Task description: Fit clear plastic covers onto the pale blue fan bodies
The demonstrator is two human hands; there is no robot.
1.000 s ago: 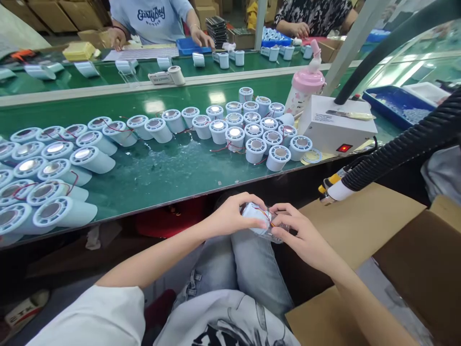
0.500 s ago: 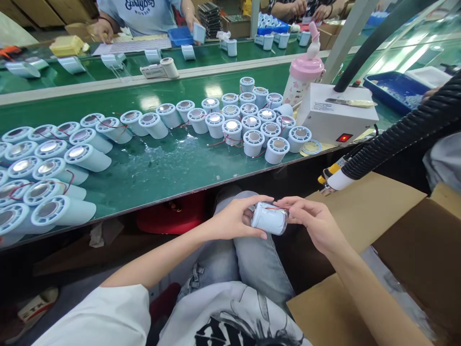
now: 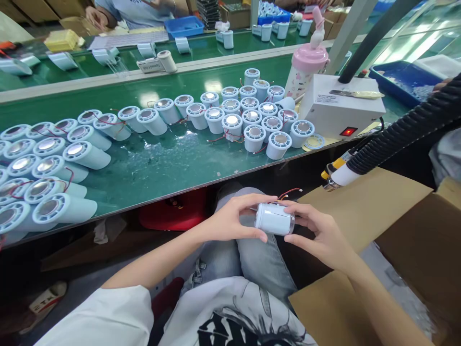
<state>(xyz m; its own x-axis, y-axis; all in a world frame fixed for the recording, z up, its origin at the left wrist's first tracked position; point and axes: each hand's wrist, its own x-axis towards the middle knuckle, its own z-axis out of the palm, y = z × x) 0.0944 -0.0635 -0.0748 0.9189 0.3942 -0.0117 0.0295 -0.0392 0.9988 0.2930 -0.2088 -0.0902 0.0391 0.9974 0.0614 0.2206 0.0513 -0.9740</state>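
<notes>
A shoe (image 3: 46, 303) bears what looks like "ETK"; the label (image 3: 327, 98) on the white box (image 3: 336, 115) is illegible.

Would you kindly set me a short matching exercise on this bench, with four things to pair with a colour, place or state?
Things:
1. bottle
2. white box
3. carton with open flaps
4. held cylinder

Descriptions:
A. at the lower right of the picture
B. pale blue, between the left hand and right hand
C. has a pink lid
D. has a lit red switch

Pairs: 1-C, 2-D, 3-A, 4-B
</notes>
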